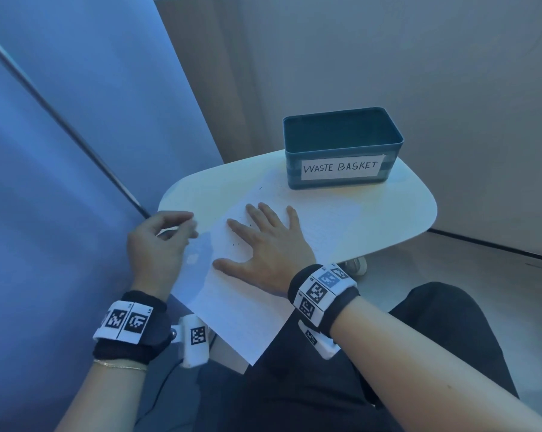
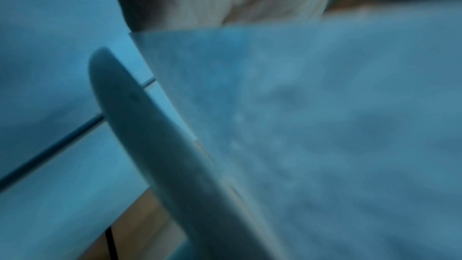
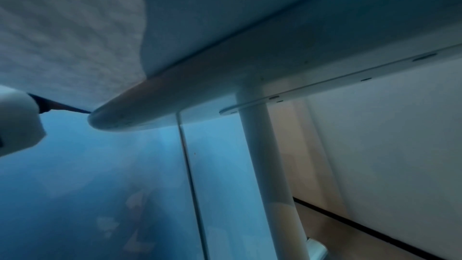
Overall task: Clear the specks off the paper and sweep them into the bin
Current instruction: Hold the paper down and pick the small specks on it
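Observation:
A white sheet of paper [image 1: 241,307] lies on the small white table [image 1: 372,213] and overhangs its near edge. A few tiny dark specks [image 1: 235,244] dot the paper by my right hand [image 1: 260,241], which presses flat on the sheet with fingers spread. My left hand [image 1: 173,229] hovers blurred over the table's left edge, fingers loosely curled, with nothing visible in it. The teal bin [image 1: 341,145], labelled WASTE BASKET, stands at the table's far side. In the wrist views the paper [image 2: 300,106] [image 3: 62,37] shows from below, and neither hand's fingers appear.
A blue wall panel [image 1: 60,151] stands close on the left. My dark-trousered legs [image 1: 357,369] are under the near edge. The table's underside [image 3: 225,66] and its white leg [image 3: 265,165] show in the right wrist view. Bare tabletop lies between paper and bin.

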